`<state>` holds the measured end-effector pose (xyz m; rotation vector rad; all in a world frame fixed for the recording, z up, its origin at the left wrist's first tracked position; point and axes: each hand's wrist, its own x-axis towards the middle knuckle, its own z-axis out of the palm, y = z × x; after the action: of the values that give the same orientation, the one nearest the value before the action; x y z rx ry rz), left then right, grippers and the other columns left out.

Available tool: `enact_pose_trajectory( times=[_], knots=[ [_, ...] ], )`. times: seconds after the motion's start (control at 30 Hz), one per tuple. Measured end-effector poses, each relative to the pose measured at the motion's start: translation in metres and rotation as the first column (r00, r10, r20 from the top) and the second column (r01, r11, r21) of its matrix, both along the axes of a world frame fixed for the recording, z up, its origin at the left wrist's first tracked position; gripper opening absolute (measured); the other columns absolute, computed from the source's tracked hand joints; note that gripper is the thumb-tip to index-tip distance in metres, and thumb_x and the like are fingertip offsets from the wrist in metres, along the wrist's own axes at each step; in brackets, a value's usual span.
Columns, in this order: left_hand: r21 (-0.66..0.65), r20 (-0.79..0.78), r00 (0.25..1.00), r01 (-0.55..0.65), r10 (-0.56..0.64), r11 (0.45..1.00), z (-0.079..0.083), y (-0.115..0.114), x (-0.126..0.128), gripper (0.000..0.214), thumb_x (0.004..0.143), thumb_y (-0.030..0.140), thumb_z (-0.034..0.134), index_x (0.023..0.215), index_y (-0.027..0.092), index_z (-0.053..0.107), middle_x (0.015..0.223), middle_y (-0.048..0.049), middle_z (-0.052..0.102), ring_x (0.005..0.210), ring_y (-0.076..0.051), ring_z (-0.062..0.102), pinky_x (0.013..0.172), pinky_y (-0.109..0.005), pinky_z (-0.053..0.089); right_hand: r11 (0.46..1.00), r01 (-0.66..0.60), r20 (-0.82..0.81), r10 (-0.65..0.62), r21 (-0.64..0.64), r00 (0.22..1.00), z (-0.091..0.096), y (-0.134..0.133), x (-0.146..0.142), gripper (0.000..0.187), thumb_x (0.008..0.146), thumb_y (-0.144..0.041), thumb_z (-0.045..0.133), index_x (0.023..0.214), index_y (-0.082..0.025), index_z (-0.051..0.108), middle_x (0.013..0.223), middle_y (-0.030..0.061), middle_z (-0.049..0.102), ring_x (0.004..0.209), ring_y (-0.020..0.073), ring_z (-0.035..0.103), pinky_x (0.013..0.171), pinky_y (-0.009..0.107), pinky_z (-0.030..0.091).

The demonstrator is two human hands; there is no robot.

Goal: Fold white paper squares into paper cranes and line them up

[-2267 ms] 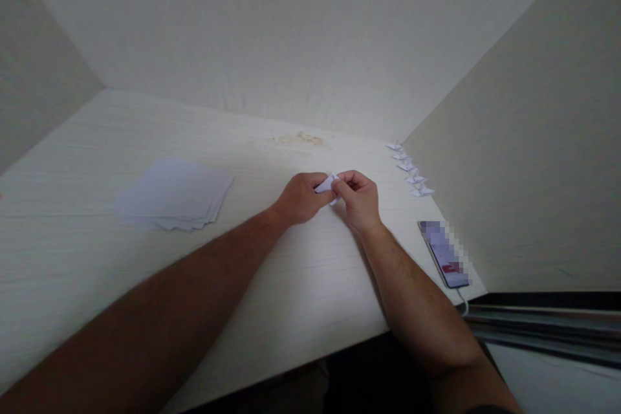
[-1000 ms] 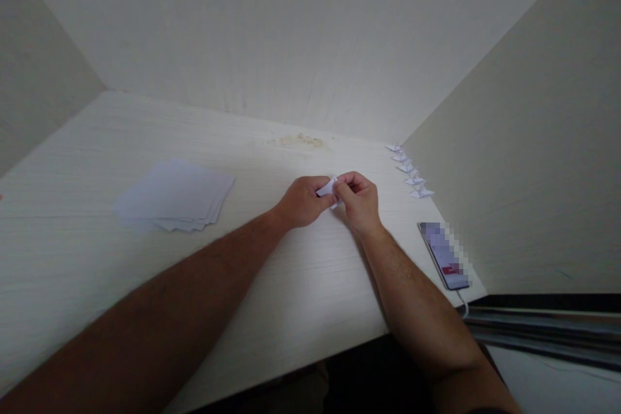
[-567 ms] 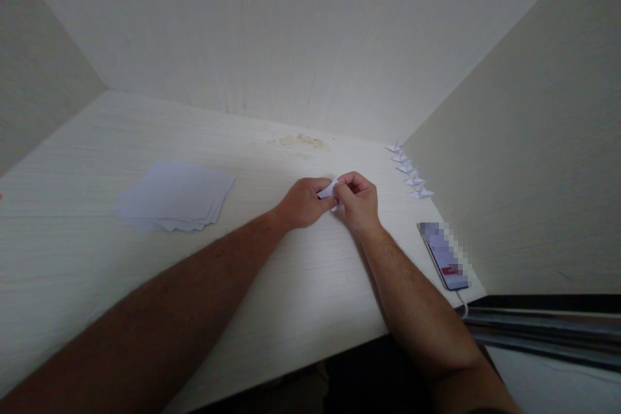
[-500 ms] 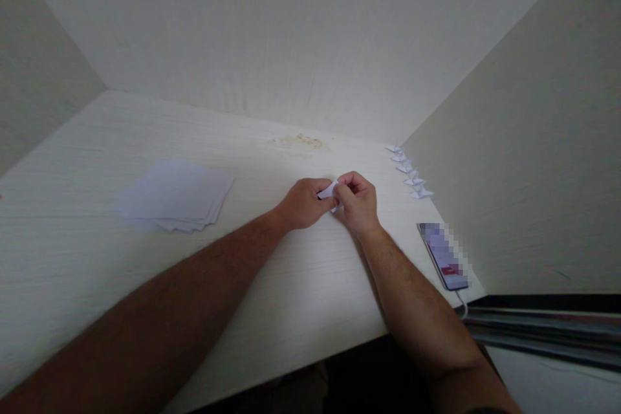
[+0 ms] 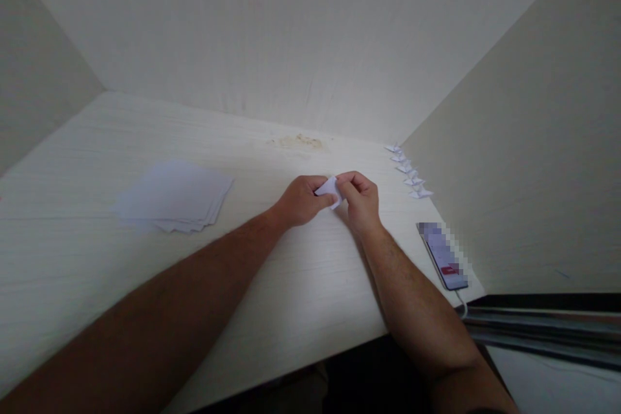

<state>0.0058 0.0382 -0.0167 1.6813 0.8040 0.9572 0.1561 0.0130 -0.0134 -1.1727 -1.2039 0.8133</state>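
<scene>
A small folded piece of white paper (image 5: 330, 188) is held between both hands, just above the table. My left hand (image 5: 301, 200) is closed on its left side, the thumb lying across the front of the paper. At the right edge, my right hand (image 5: 361, 197) pinches the paper between thumb and fingers. The paper looks roughly diamond-shaped, and part of it is hidden behind the fingers.
A loose stack of white paper sheets (image 5: 179, 194) lies on the table (image 5: 286, 310) to the left. Several folded paper cranes (image 5: 407, 169) stand in a row by the right wall. Nearer me is a phone (image 5: 442, 257) with a white cable (image 5: 463, 305).
More of the folded paper's face now shows between my hands. My right hand's fingers have shifted to the paper's right edge, while the left thumb lies flatter over it.
</scene>
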Motion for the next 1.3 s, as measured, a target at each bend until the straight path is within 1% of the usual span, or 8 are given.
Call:
enact_pose_trajectory(
  times=[0.27, 0.47, 0.57, 0.7, 0.8, 1.0, 1.17, 1.3],
  knots=[
    [0.017, -0.027, 0.998, 0.051, -0.051, 0.999, -0.001, -0.001, 0.002, 0.024, 0.072, 0.036, 0.065, 0.063, 0.016, 0.057, 0.061, 0.0038, 0.048, 0.060, -0.011, 0.042, 0.055, -0.024, 0.030, 0.998, 0.054, 0.094, -0.053, -0.010, 0.994, 0.007, -0.006, -0.007, 0.009, 0.068, -0.029, 0.069, 0.065, -0.021, 0.065, 0.057, -0.0041, 0.059, 0.053, 0.0106, 0.049, 0.053, 0.025, 0.040],
    [0.059, -0.088, 0.995, 0.050, -0.045, 0.997, -0.002, -0.001, 0.002, 0.020, 0.072, 0.032, 0.064, 0.061, 0.017, 0.056, 0.057, 0.0047, 0.046, 0.057, -0.010, 0.041, 0.053, -0.024, 0.029, 0.991, 0.132, 0.121, -0.134, 0.028, 0.984, 0.011, -0.006, -0.009, 0.021, 0.072, -0.034, 0.068, 0.059, -0.021, 0.060, 0.056, -0.0038, 0.054, 0.055, 0.0107, 0.047, 0.052, 0.025, 0.040],
    [0.008, -0.026, 0.999, -0.029, 0.029, 1.000, -0.003, 0.002, 0.001, 0.022, 0.072, 0.033, 0.065, 0.060, 0.017, 0.056, 0.057, 0.0044, 0.047, 0.056, -0.010, 0.041, 0.052, -0.024, 0.029, 0.995, 0.091, 0.062, -0.093, 0.031, 0.994, 0.009, -0.003, -0.007, 0.024, 0.075, -0.044, 0.069, 0.071, -0.021, 0.066, 0.066, -0.0016, 0.062, 0.060, 0.0118, 0.053, 0.056, 0.026, 0.045],
    [-0.139, 0.134, 0.978, -0.140, 0.159, 0.980, -0.005, 0.006, -0.001, 0.022, 0.073, 0.035, 0.068, 0.063, 0.016, 0.060, 0.056, 0.0024, 0.055, 0.052, -0.010, 0.045, 0.052, -0.025, 0.034, 1.000, 0.028, -0.025, -0.028, -0.005, 0.999, 0.006, 0.000, -0.002, 0.027, 0.074, -0.048, 0.070, 0.081, -0.022, 0.065, 0.060, -0.0044, 0.058, 0.053, 0.0110, 0.051, 0.053, 0.027, 0.046],
    [-0.201, 0.209, 0.962, -0.134, 0.176, 0.970, -0.006, 0.008, -0.001, 0.023, 0.072, 0.034, 0.070, 0.062, 0.016, 0.060, 0.055, 0.0014, 0.057, 0.050, -0.010, 0.045, 0.051, -0.026, 0.035, 1.000, 0.024, -0.024, -0.024, -0.021, 0.999, 0.005, 0.000, -0.002, 0.024, 0.072, -0.043, 0.073, 0.079, -0.022, 0.063, 0.056, -0.0052, 0.058, 0.051, 0.0108, 0.051, 0.053, 0.027, 0.045],
    [-0.233, 0.229, 0.954, -0.137, 0.191, 0.963, -0.009, 0.009, 0.001, 0.022, 0.072, 0.035, 0.073, 0.066, 0.014, 0.065, 0.057, -0.0005, 0.061, 0.050, -0.010, 0.049, 0.049, -0.025, 0.036, 0.997, 0.078, 0.016, -0.078, -0.010, 0.997, 0.006, -0.002, -0.004, 0.020, 0.070, -0.034, 0.075, 0.071, -0.022, 0.059, 0.052, -0.0059, 0.057, 0.048, 0.0106, 0.051, 0.051, 0.026, 0.043],
    [-0.269, 0.292, 0.931, -0.138, 0.217, 0.953, -0.009, 0.010, 0.002, 0.020, 0.070, 0.033, 0.074, 0.071, 0.014, 0.068, 0.060, -0.0019, 0.064, 0.050, -0.010, 0.051, 0.049, -0.025, 0.039, 0.993, 0.116, 0.152, -0.116, 0.009, 0.982, 0.005, -0.005, -0.006, 0.018, 0.070, -0.035, 0.076, 0.069, -0.020, 0.068, 0.058, -0.0032, 0.062, 0.052, 0.0104, 0.051, 0.053, 0.026, 0.041],
    [-0.337, 0.335, 0.914, -0.111, 0.229, 0.935, -0.004, 0.009, 0.003, 0.022, 0.070, 0.033, 0.074, 0.075, 0.012, 0.070, 0.065, -0.0048, 0.067, 0.056, -0.013, 0.060, 0.050, -0.025, 0.042, 0.992, 0.128, 0.174, -0.127, 0.004, 0.977, 0.004, -0.005, -0.008, 0.016, 0.071, -0.034, 0.076, 0.073, -0.019, 0.072, 0.060, -0.0021, 0.065, 0.054, 0.0106, 0.052, 0.054, 0.027, 0.042]
  ],
)
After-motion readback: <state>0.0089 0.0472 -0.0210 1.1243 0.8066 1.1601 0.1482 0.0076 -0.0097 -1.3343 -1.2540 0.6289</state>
